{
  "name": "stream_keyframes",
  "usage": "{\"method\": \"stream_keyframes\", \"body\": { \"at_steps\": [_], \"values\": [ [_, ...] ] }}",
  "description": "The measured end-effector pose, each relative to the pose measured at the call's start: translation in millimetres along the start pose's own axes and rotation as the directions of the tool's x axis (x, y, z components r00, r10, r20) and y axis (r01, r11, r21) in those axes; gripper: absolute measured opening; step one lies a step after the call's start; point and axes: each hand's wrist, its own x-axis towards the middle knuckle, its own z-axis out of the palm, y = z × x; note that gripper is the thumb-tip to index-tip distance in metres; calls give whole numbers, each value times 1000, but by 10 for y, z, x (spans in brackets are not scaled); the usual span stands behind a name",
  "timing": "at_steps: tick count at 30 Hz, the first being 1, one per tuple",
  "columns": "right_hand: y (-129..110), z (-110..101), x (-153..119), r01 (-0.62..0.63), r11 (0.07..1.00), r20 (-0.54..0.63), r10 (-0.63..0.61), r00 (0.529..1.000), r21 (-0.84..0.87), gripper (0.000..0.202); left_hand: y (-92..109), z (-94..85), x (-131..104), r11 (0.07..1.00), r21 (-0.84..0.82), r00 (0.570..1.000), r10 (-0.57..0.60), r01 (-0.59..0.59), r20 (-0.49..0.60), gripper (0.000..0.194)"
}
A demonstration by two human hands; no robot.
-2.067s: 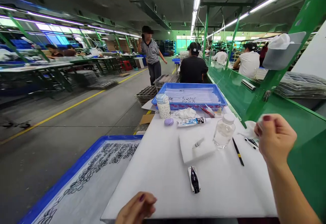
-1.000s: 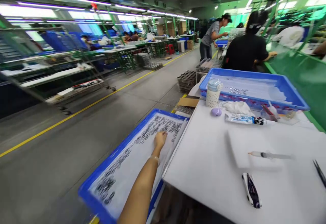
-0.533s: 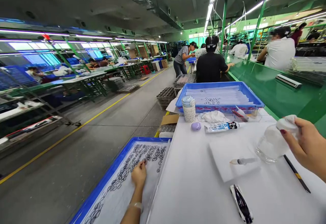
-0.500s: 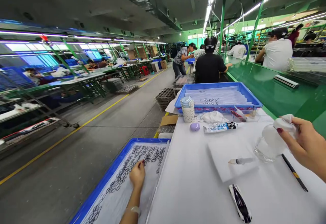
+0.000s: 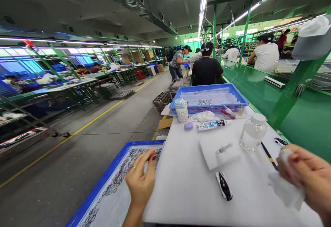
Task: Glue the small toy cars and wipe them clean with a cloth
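Note:
My left hand point(image 5: 141, 178) is raised over the right edge of the blue-rimmed tray point(image 5: 85, 199), thumb and fingers pinched. Whatever lies between the fingertips is too small to make out. Many thin dark rings point(image 5: 113, 185) are spread on the tray's white lining. At the right, my right hand point(image 5: 307, 172) is closed around a crumpled white cloth point(image 5: 287, 189), smeared by motion. A clear bottle point(image 5: 253, 134) with a white cap stands upright beyond that hand. Left of the bottle, a syringe point(image 5: 223, 148) lies on a white sheet point(image 5: 209, 158). A black-and-white toy car body point(image 5: 224, 185) rests nearer to me.
Along the table's back are a blue tray point(image 5: 178, 108) of clear strips, a dotted cup point(image 5: 181, 111), a purple oval case point(image 5: 188, 126) and a glue tube point(image 5: 211, 125). A black stick point(image 5: 269, 155) lies right of the bottle. A co-worker point(image 5: 207, 65) sits ahead.
My left hand has lifted from the rings towards me. My right hand has come away from the bottle with the cloth; the bottle, tilted before, now stands upright. The view has turned right.

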Motion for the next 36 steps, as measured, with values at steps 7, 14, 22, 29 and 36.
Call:
{"method": "stream_keyframes", "body": {
  "at_steps": [7, 14, 22, 29, 36],
  "values": [
    [14, 797, -548, -150, 988, 480, 150, 864, -39, 45, 1041, 594, -789, 862, -471, 894, 47, 189, 446, 20],
    [-12, 749, -708, -314, 949, 452, 271, 849, 21, 47, 1277, 802, -1045, 691, -569, 832, -85, 446, 548, 15],
    [148, 742, -714, -621, 776, 623, 434, 651, 109, 55, 1191, 869, -1147, 257, -535, 571, -92, 805, 815, 18],
    [95, 716, -747, -572, 820, 547, 471, 692, 17, 49, 1140, 823, -1297, -94, -444, 417, -216, 891, 883, 22],
    [97, 661, -814, -242, 970, 137, 245, 960, -39, 21, 1044, 779, -1302, -299, -350, 276, -264, 888, 924, 26]
  ]
}}
